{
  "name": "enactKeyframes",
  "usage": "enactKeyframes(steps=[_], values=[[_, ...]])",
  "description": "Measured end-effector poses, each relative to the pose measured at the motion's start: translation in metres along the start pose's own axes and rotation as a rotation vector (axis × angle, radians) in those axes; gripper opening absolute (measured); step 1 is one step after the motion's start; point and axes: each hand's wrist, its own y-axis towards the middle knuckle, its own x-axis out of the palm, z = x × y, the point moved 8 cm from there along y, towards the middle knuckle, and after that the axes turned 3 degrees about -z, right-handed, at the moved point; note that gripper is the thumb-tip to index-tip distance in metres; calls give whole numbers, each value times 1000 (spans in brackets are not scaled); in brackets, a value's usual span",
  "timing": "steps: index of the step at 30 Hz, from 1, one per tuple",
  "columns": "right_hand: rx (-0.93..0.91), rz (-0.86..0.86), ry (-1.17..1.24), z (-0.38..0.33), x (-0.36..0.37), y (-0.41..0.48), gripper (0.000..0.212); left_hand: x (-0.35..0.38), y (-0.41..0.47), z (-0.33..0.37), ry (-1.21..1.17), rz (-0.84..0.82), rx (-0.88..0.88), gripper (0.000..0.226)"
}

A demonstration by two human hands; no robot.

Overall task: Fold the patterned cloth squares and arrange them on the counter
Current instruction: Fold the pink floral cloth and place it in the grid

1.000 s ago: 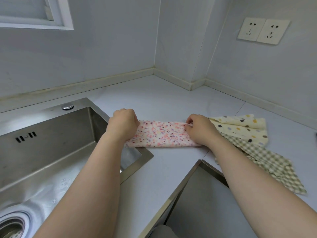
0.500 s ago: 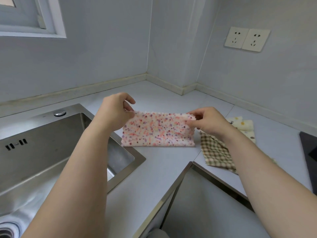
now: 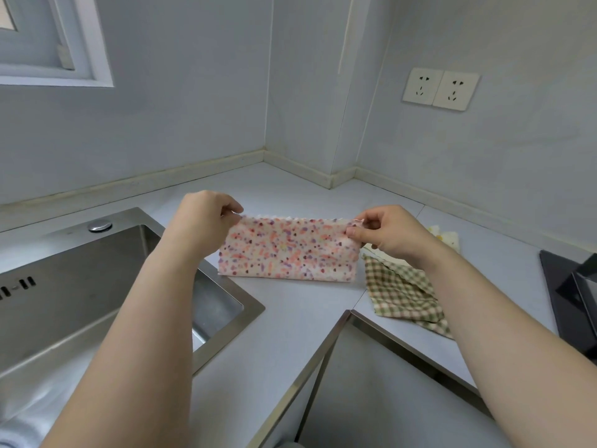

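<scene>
Pink, orange and purple speckles cover the folded cloth (image 3: 287, 250) that the person holds up above the pale counter (image 3: 290, 324), stretched flat between both hands as a wide rectangle. The left hand (image 3: 203, 218) pinches the top left corner, thumb and fingers (image 3: 234, 207) curled onto the zigzag-cut edge. The right hand (image 3: 387, 234) pinches the top right corner the same way, its fingers (image 3: 353, 232) closed tight on the fabric. The cloth hangs with its lower edge down at the counter, just beside the near right corner of the steel sink (image 3: 97, 286); whether that edge touches the surface I cannot tell. To the right, partly hidden under the right wrist, a green and tan checked cloth (image 3: 403, 292) lies rumpled on the counter, and a bit of cream cloth with coloured dots (image 3: 450, 239) shows just beyond it. A black cooktop (image 3: 568, 292) sits at the far right edge. On the wall above are two white sockets (image 3: 441, 88), and a white window frame (image 3: 93, 59) shows at the upper left. A round metal cap (image 3: 100, 225) sits on the sink's back rim.
</scene>
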Motion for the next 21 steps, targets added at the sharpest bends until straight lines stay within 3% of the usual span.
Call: enactKeyframes(steps=[8,18,21], values=[[-26,59,33,-5,-8,1,4,2,2,7,4,-38,-13,15],[-8,81,-21,-3,-7,6,22,3,0,11,-57,-65,2,21],[-2,82,-16,-2,-7,7,25,3,-1,13,-60,-76,14,12]])
